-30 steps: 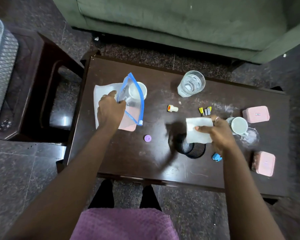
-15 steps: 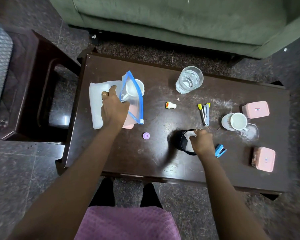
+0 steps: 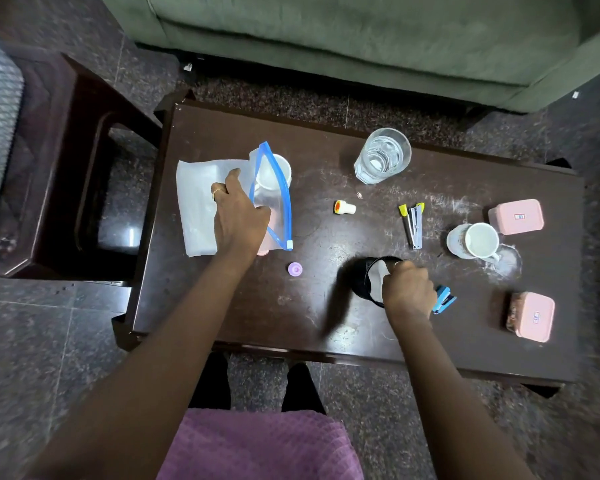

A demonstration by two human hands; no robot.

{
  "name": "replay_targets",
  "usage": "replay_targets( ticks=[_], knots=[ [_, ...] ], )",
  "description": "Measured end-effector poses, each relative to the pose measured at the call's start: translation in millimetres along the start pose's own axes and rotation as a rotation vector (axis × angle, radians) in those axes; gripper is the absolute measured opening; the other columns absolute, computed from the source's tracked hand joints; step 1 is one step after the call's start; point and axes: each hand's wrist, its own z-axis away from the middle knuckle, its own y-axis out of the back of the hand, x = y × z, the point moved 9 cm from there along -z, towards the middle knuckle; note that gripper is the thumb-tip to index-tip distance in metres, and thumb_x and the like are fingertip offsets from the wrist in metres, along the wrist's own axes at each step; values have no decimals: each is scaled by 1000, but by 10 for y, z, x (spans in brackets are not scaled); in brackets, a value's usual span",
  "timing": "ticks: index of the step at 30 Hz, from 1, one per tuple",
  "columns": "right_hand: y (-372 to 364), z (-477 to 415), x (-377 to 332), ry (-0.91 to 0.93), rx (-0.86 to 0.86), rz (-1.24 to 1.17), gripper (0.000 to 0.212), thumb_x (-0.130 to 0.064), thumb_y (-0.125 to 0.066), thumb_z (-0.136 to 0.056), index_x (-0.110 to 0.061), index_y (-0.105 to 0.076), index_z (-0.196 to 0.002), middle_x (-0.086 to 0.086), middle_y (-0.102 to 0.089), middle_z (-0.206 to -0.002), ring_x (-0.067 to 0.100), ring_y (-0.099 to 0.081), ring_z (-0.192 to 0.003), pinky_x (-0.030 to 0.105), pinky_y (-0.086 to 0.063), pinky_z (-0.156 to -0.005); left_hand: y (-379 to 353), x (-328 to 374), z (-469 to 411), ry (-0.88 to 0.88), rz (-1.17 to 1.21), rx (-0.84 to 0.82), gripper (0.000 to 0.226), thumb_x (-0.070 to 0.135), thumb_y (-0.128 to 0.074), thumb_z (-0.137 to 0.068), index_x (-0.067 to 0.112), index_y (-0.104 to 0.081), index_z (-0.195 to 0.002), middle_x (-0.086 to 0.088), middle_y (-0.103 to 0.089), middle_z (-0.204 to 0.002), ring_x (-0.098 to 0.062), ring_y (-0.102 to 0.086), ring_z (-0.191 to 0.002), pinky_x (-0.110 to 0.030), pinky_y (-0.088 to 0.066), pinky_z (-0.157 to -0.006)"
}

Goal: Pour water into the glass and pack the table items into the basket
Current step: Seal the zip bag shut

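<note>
A clear glass [image 3: 382, 156] holding water stands at the far middle of the dark table [image 3: 326, 323]. My right hand [image 3: 407, 292] is closed on a white paper [image 3: 381, 271], pressing it into a small black mesh basket [image 3: 364, 277] near the table's front. My left hand [image 3: 238, 216] holds a clear zip bag with a blue rim [image 3: 274, 202]; a white cup [image 3: 274, 173] shows through the bag. A white sheet [image 3: 198, 206] lies under that hand.
Loose on the table: an orange-capped white piece [image 3: 344, 207], a purple cap [image 3: 294, 269], a yellow-tipped stapler [image 3: 413, 223], a blue stapler [image 3: 444, 299], a white mug [image 3: 480, 241], two pink boxes [image 3: 516, 216] [image 3: 534, 317]. A wooden stool [image 3: 66, 168] stands left, a green sofa [image 3: 361, 36] behind.
My right hand came down with the white paper from above the table and pushed it into the black basket. My left hand stays on the zip bag.
</note>
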Motion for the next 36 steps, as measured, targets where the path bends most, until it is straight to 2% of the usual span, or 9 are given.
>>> replay_targets(
  ticks=[7,11,15,19,21,23,28,33,36],
  knots=[
    [124,45,-103,-3,16,135,25,-11,-48,-93,-4,-50,-117,17,-57,-117,36,-59,-107,39,-47,-81,60,-47,-24,-10,33,-1,69,12,-64,-79,18,-32,-140,-14,-42,-129,-31,-57,-99,-34,-46,-79],
    [572,116,-505,117,181,-86,15,-16,-58,-86,-8,-62,-98,19,-67,-98,38,-64,-93,34,-46,-74,119,-74,-43,-32,39,-6,62,14,-61,-82,18,-35,-138,-13,-43,-129,-31,-56,-100,-35,-46,-81],
    [355,332,-1316,451,-333,-679,33,-13,-80,-70,-14,-69,-101,8,-70,-97,16,-65,-83,3,-43,-65,219,-105,-88,-68,77,26,58,15,-61,-82,19,-39,-136,-12,-45,-127,-30,-54,-106,-32,-43,-82],
    [67,603,-1807,691,-537,-562,53,-1,-75,-71,-27,-60,-115,8,-63,-100,32,-66,-88,17,-54,-68,323,-166,-129,-132,142,68,54,18,-61,-81,17,-44,-131,-13,-52,-115,-29,-53,-102,-22,-34,-76],
    [70,635,-1903,713,-501,-609,48,4,-68,-75,-33,-63,-106,11,-65,-89,42,-64,-80,45,-58,-69,361,-148,-115,-209,200,57,49,19,-59,-82,15,-46,-129,-4,-56,-95,-23,-51,-97,-17,-30,-71],
    [111,650,-1985,731,-425,-617,41,5,-66,-76,-28,-68,-99,7,-68,-82,41,-65,-74,55,-56,-69,423,-176,-87,-260,269,33,43,20,-55,-87,15,-47,-129,7,-50,-82,-16,-51,-88,-13,-31,-70],
    [328,781,-2257,868,-320,-585,34,12,-61,-79,-12,-73,-100,7,-73,-85,6,-66,-72,34,-54,-84,708,-295,84,-353,337,71,35,16,-47,-95,12,-52,-130,-4,-62,-105,4,-48,-90,4,-34,-77],
    [793,1103,-2644,1074,-125,-634,28,6,-63,-79,-9,-73,-101,12,-74,-87,15,-66,-80,3,-43,-76,1042,-305,342,-549,319,166,39,11,-51,-89,-1,-53,-126,-19,-56,-126,-18,-53,-117,-30,-42,-102],
    [1059,1354,-2880,1213,62,-626,19,-9,-67,-78,-10,-74,-96,10,-68,-78,22,-58,-78,18,-39,-73,1220,-324,387,-613,365,279,38,14,-55,-89,-8,-56,-119,-23,-59,-120,-20,-55,-114,-31,-44,-100]
  ],
)
